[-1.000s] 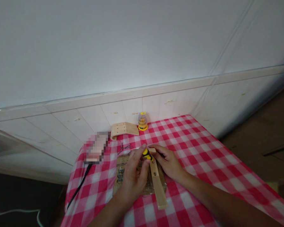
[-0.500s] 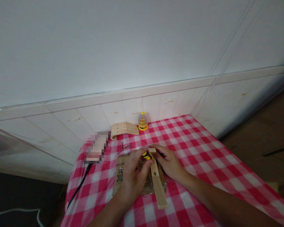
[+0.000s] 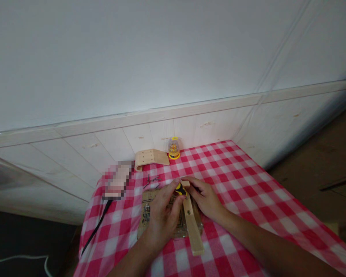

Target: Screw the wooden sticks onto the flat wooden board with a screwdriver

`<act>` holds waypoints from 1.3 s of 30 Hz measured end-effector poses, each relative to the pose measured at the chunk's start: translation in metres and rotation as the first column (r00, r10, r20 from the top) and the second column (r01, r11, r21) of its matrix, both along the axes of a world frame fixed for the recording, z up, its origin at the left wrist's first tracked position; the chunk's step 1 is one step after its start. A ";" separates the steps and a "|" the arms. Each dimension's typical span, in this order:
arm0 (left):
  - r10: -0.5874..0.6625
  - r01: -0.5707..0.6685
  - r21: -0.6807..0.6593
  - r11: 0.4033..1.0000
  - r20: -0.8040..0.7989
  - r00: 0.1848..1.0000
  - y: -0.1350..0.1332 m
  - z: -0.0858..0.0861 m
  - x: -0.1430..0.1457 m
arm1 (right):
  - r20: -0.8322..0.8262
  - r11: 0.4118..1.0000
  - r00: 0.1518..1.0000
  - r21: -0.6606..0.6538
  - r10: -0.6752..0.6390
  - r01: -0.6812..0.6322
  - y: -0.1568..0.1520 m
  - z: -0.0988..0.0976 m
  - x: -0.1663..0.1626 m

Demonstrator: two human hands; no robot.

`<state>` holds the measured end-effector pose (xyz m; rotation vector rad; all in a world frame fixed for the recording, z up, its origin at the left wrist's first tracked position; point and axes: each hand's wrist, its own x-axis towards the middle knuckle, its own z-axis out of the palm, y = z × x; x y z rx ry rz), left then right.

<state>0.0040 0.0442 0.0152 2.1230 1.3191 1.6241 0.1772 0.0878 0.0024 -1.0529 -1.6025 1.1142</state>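
Note:
My left hand point(image 3: 164, 209) is closed on a yellow-and-black screwdriver handle point(image 3: 180, 189), gripped between thumb and fingers. The tool's tip is hidden against the wood. A pale wooden strip point(image 3: 193, 231) with a round hole or fitting near its middle slants toward me under the hands. My right hand point(image 3: 206, 198) grips the strip's far end from the right side, fingers curled round it. Beneath both lies a brown packet point(image 3: 146, 207) with dark printed patterns and a clear wrapping.
Several dark screws point(image 3: 153, 179) lie beyond the packet. A bent wooden piece with holes point(image 3: 152, 156) and a clear, yellow-based bit case point(image 3: 174, 148) stand by the wall. A blurred-out flat object point(image 3: 118, 181) with a black cord lies left on the checked tablecloth point(image 3: 233, 246).
The screwdriver handle has turned a little in my left fingers. My right hand and the wooden strip stay where they were.

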 end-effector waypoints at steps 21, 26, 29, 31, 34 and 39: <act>0.086 -0.085 -0.017 0.996 0.088 0.992 -0.003 -0.008 0.000 | -0.029 1.000 1.000 -0.012 -0.010 0.009 -0.001 0.002 -0.002; -0.001 0.003 -0.031 1.000 0.067 0.998 -0.008 -0.003 -0.002 | -0.035 1.000 0.999 -0.010 0.013 -0.013 -0.001 0.002 -0.001; -0.006 0.007 -0.012 1.000 0.050 0.999 -0.008 0.002 -0.002 | -0.033 1.000 0.999 -0.004 0.014 -0.014 -0.001 0.003 0.000; 0.026 -0.026 0.005 1.000 0.038 0.999 -0.007 0.005 -0.001 | -0.029 1.000 0.999 0.002 0.013 -0.013 -0.001 0.003 -0.001; 0.038 -0.039 0.022 0.999 0.019 0.999 -0.007 0.006 0.000 | -0.023 1.000 1.000 0.006 0.007 -0.006 -0.001 0.002 -0.001; 0.000 -0.001 0.048 0.999 0.015 1.000 -0.007 0.006 0.000 | -0.033 1.000 0.999 0.005 0.005 -0.005 0.000 -0.001 -0.001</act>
